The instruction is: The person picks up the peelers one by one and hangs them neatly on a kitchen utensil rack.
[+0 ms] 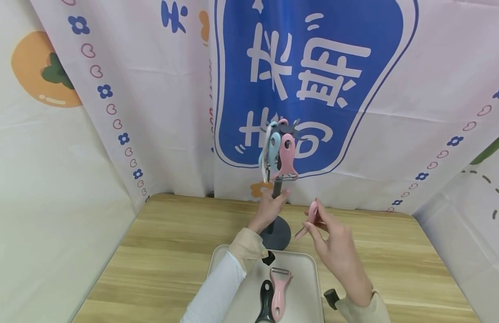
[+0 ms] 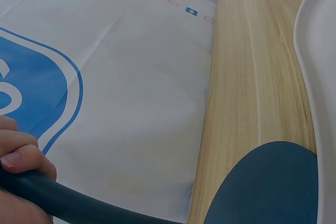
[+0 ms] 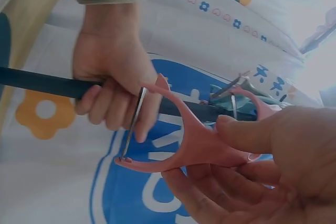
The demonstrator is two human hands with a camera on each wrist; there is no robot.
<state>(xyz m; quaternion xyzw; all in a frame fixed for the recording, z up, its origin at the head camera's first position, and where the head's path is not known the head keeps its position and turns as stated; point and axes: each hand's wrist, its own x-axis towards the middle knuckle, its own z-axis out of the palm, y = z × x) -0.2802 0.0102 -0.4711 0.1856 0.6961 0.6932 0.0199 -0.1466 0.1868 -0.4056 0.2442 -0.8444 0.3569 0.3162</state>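
Note:
My left hand [image 1: 269, 208] grips the dark pole [image 1: 277, 188] of an upright stand with a round base [image 1: 278, 235]; its curled fingers also show in the left wrist view. Around the top of the stand hang several peelers, among them a pink peeler [image 1: 287, 154] at the front and a light blue peeler [image 1: 274, 150] beside it. To the right of the pole, my right hand [image 1: 334, 240] pinches another pink peeler [image 3: 197, 140] by its handle between thumb and fingers. In the right wrist view its Y-shaped head and metal blade point toward the left hand.
A pale tray [image 1: 310, 264] sits on the wooden table [image 1: 152, 264] in front of the stand. In it lie a pink peeler [image 1: 279, 294] and a black-handled tool [image 1: 266, 298], side by side. A printed cloth [image 1: 172, 134] hangs right behind the stand.

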